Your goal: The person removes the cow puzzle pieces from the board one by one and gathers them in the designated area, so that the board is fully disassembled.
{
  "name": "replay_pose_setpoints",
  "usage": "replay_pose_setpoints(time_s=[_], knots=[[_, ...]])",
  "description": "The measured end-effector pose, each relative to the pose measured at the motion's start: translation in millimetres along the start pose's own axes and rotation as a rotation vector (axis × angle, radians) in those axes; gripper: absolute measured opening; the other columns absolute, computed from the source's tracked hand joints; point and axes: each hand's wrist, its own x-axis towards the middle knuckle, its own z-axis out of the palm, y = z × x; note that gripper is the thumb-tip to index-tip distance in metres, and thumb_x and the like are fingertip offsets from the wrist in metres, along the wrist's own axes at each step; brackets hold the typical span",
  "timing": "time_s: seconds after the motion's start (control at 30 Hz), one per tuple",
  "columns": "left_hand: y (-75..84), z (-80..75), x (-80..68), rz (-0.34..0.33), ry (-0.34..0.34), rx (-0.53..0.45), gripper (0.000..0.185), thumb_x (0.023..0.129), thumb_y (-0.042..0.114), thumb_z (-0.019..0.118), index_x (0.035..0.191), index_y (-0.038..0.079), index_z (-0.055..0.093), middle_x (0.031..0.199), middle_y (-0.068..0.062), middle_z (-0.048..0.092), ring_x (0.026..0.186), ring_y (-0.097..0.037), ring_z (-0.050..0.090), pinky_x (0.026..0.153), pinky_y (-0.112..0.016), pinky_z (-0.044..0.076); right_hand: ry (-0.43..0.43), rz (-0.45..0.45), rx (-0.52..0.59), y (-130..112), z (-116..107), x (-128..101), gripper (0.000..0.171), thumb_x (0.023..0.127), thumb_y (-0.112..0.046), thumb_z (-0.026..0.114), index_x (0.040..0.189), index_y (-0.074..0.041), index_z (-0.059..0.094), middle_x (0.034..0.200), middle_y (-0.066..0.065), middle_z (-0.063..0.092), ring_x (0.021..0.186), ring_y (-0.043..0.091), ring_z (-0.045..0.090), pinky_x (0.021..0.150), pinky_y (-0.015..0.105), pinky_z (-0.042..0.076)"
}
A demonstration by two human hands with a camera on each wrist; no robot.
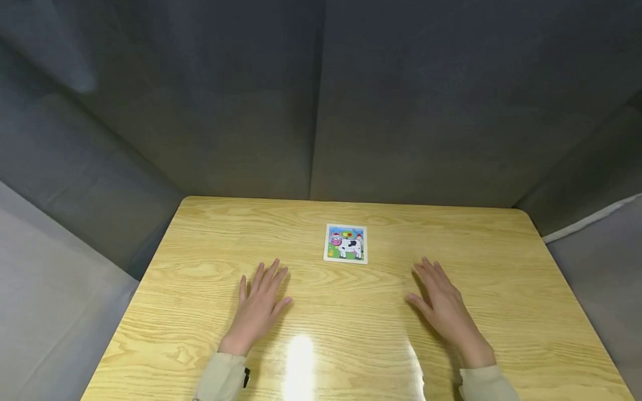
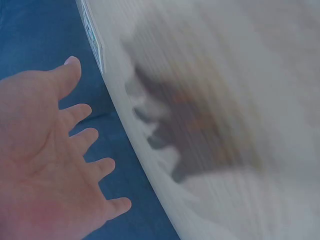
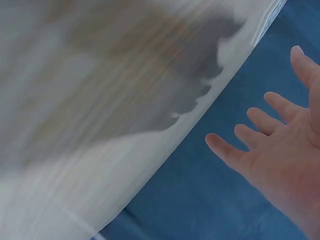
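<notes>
A small square picture tile (image 1: 345, 243) showing a cartoon cow lies flat on the wooden table (image 1: 210, 234), toward the far middle. My left hand (image 1: 261, 303) lies flat on the table, palm down, fingers spread, to the near left of the tile. My right hand (image 1: 441, 301) lies the same way to the near right. Neither hand holds or touches the tile. In the wrist views each open palm, the left hand (image 2: 55, 150) and the right hand (image 3: 280, 145), shows with fingers spread beside a blurred pale surface; the tile's edge (image 2: 95, 37) peeks in at the top.
Grey fabric walls (image 1: 321, 100) close in the table on the far side and both flanks. The table's far edge runs just behind the tile. Light glare (image 1: 299, 362) shines on the wood between my forearms.
</notes>
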Motion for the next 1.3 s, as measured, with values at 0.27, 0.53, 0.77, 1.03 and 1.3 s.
replay_pose_setpoints(time_s=[0.27,0.53,0.77,1.03,1.3], knots=[[13.4,10.2,33.3,0.068,-0.05,0.041,0.062,0.09,0.038,0.055,0.143,0.016,0.032,0.152,-0.006,0.018,0.137,-0.034,0.011,0.101,-0.068,0.008,-0.035,0.004,-0.035,-12,15,30,0.067,0.087,-0.034,0.061,0.141,-0.007,0.034,0.15,0.014,0.021,0.138,0.031,0.01,0.093,0.068,0.024],[26.6,25.0,59.6,0.135,-0.132,0.024,0.059,0.092,0.037,0.051,0.143,0.015,0.032,0.152,-0.006,0.018,0.137,-0.036,0.013,0.101,-0.067,0.008,-0.11,-0.003,-0.032,-24,35,59,0.066,0.088,-0.037,0.059,0.141,-0.007,0.034,0.15,0.013,0.022,0.137,0.032,0.014,0.099,0.063,0.023],[35.2,35.9,74.8,0.123,-0.231,0.039,0.061,0.093,0.041,0.047,0.145,0.017,0.027,0.153,-0.004,0.016,0.137,-0.035,0.01,0.102,-0.066,0.007,-0.144,-0.023,-0.04,-30,50,76,0.065,0.088,-0.036,0.059,0.14,-0.006,0.035,0.149,0.014,0.025,0.136,0.034,0.017,0.095,0.067,0.025],[37.3,42.9,81.6,0.091,-0.276,0.068,0.061,0.093,0.04,0.046,0.146,0.017,0.025,0.153,-0.002,0.015,0.137,-0.034,0.01,0.103,-0.065,0.008,-0.202,-0.017,-0.061,-34,61,82,0.063,0.089,-0.038,0.057,0.141,-0.007,0.036,0.149,0.009,0.027,0.136,0.034,0.018,0.097,0.067,0.021],[36.6,47.2,81.9,0.076,-0.284,0.07,0.063,0.093,0.04,0.047,0.146,0.018,0.023,0.153,0.0,0.013,0.138,-0.034,0.007,0.103,-0.065,0.007,-0.228,-0.003,-0.079,-39,60,82,0.063,0.09,-0.036,0.056,0.141,-0.007,0.035,0.149,0.009,0.027,0.135,0.035,0.019,0.098,0.067,0.019]])
